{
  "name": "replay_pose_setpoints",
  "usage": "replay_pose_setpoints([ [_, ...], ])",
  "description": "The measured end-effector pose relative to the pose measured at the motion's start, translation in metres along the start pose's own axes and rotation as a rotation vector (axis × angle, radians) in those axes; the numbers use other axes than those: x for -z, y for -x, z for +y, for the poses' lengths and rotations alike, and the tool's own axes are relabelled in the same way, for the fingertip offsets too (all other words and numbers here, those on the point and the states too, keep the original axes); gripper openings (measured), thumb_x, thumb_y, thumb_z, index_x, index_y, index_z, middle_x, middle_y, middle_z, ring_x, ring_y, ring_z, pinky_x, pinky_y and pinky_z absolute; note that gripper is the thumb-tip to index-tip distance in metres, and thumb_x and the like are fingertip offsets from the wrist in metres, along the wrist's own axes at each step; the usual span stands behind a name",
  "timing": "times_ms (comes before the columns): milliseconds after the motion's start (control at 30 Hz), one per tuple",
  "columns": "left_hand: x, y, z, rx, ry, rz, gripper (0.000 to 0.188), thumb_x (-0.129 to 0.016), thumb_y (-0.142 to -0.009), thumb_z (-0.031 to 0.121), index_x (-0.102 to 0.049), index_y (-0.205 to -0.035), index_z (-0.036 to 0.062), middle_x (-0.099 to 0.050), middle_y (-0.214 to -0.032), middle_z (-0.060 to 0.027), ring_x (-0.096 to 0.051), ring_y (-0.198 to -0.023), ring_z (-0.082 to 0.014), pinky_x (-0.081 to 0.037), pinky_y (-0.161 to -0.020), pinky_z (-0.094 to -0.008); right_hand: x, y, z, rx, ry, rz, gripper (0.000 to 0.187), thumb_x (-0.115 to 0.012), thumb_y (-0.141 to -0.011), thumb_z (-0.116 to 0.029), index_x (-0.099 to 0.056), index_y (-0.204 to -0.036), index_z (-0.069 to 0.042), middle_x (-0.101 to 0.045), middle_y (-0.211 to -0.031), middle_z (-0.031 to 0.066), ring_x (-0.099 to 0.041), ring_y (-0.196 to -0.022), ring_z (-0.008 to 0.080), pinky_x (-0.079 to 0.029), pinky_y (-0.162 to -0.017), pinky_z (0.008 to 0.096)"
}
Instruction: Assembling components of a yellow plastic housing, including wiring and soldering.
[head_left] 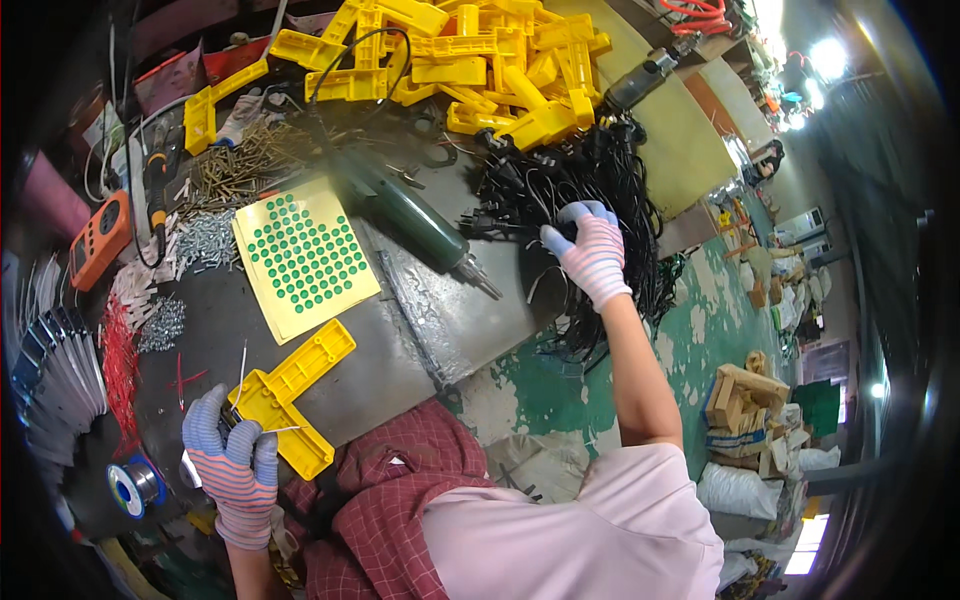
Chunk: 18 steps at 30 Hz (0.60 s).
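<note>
My left hand (228, 465), in a striped knit glove, is closed on the lower left end of a yellow plastic housing (290, 400) with several arms. Thin white wires (243, 372) stick out of the housing by my fingers. At the right edge of the metal bench, my right hand (592, 258), gloved the same way, reaches over a heap of black cords with plugs (570, 170). Its thumb stands apart from the fingers, and the fingertips lie at the cords. No cord shows clearly in its grasp.
An electric screwdriver (415, 220) hangs over the bench beside a yellow sheet of green round stickers (300, 255). Yellow housings (470, 60) are piled at the back. Screws (245, 165), red wires (122, 370), an orange meter (100, 240) and a solder spool (137, 487) lie left.
</note>
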<state>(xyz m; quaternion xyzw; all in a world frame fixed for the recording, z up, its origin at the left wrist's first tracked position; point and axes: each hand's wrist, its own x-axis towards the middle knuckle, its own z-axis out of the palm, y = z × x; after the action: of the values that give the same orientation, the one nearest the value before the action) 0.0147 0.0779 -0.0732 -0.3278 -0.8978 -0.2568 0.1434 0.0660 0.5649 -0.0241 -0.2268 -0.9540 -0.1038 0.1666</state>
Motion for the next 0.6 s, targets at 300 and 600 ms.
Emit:
replay_pose_setpoints([
  [300,0.003,0.000,0.001,0.016,-0.020,-0.003,0.020,-0.066,-0.087,0.024,-0.057,-0.095,0.0082,-0.053,-0.129,-0.0202,-0.050,-0.115,-0.0387,-0.041,-0.096,-0.0471,0.042,-0.075,0.001,-0.711,-1.690,-0.591,0.016,-0.071,-0.088,-0.020,-0.061,-0.092,-0.009,-0.049,-0.062,-0.0001,-0.045,-0.046,0.0116,-0.040,-0.042,0.0276],
  [600,0.037,-0.020,0.059,-0.035,0.501,0.009,0.041,-0.071,-0.083,0.040,-0.064,-0.107,0.0084,-0.062,-0.114,-0.0168,-0.062,-0.095,-0.0341,-0.051,-0.079,-0.0438,0.122,-0.117,-0.091,-0.230,-2.535,-0.625,0.019,-0.057,-0.101,-0.025,-0.059,-0.095,-0.006,-0.043,-0.067,-0.0045,-0.041,-0.059,0.0077,-0.038,-0.060,0.0236],
])
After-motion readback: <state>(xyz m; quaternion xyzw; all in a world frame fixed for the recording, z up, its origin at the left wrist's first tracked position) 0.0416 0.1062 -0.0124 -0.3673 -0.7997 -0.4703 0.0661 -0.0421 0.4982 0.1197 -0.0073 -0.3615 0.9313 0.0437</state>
